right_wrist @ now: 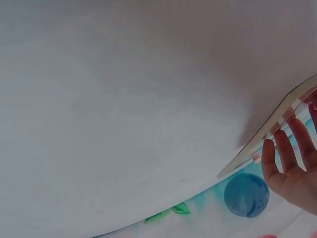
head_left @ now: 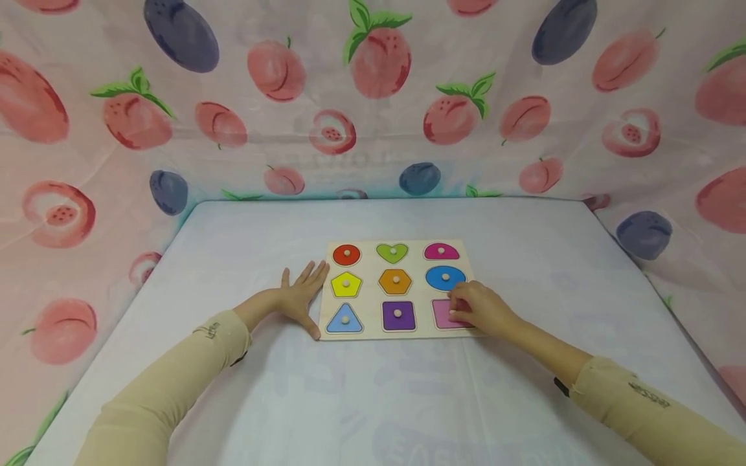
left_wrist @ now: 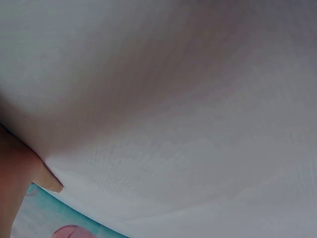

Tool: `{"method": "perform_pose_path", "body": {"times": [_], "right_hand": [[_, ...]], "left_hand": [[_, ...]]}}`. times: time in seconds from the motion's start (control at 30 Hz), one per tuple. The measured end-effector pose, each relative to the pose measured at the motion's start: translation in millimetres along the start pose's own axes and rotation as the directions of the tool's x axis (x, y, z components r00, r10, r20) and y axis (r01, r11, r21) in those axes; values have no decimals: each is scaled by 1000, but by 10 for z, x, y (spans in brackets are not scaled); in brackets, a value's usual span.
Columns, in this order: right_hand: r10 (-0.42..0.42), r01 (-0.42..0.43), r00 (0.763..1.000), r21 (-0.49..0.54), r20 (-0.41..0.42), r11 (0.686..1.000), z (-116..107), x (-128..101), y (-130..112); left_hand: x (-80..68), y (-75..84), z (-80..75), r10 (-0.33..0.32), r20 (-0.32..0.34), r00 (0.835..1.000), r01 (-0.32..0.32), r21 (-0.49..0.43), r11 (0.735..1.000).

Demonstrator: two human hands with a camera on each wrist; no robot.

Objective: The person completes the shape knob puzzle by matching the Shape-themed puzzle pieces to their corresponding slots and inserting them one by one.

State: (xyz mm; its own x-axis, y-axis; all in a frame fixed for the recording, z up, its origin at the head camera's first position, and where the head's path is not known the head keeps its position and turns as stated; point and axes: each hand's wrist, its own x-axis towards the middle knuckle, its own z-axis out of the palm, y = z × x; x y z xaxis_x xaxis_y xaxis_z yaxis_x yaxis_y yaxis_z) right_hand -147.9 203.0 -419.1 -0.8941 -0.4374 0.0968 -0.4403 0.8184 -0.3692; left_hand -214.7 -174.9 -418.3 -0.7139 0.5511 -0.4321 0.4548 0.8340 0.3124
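Pinching a pink square puzzle piece (head_left: 444, 314), the right hand (head_left: 480, 310) works the wooden shape-puzzle board (head_left: 373, 329).
Left hand (head_left: 300, 297) lies flat, fingers spread, touching the board's edge.

Small print on both sleeves (head_left: 212, 331), illegible.

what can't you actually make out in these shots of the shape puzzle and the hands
- Head view: the right hand covers most of the pink piece, so its shape, its peg and the grip on it stay hidden.
- Left wrist view: only a fingertip shows at the edge; the puzzle board is out of frame.
- Right wrist view: only the board's edge shows; the pieces are cut off.
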Motion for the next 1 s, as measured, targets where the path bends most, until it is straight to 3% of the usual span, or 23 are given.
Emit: {"method": "perform_pose_path", "body": {"times": [0.3,0.8,1.0], "right_hand": [[42,-43,996,16,74,999,-48,33,-5],[97,-100,993,34,62,994,-34,28,-22],[75,-78,996,50,43,996,-46,-24,-20]], "left_hand": [[6,8,-15,-8,5,1000,8,16,1000],[6,-4,-19,0,-2,1000,0,-7,1000],[-6,-2,10,0,-8,1000,1,9,1000]]}}
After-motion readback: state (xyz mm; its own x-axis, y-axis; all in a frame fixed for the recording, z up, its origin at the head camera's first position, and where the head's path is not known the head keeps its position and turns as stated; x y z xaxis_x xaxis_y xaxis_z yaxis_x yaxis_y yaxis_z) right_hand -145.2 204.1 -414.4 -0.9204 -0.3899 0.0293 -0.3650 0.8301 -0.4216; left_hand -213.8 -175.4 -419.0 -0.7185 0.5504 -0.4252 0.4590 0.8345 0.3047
